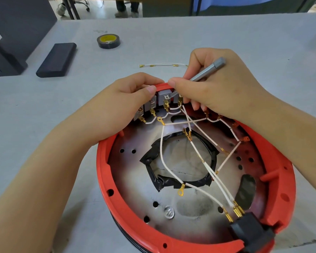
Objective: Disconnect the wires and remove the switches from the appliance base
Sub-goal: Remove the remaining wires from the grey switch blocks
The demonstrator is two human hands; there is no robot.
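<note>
Sitting in the far rim of the red appliance base (274, 181), a row of grey switches (163, 96) is wired by thin white wires (164, 161) with brass spade and ring terminals, which run across the scorched metal plate to a black connector block (252, 229) at the near right. The switches look like small stiff plastic bodies clipped into the rim, probably light but tightly seated; the wires are limp and thin, so it is judged that each should be taken at its brass terminal, not pulled by the lead. The left hand (120, 105) is curled over the rim at the far left, thumb and fingers pinched on a switch. The right hand (213, 84) is closed around a grey metal tool (206, 70), whose tip is set against the middle switch's terminals. One detached white jumper wire (162, 65) lies on the grey table (226, 33) just beyond the base; farther left lie a roll of black tape (108, 41) and a dark block (57, 59).
</note>
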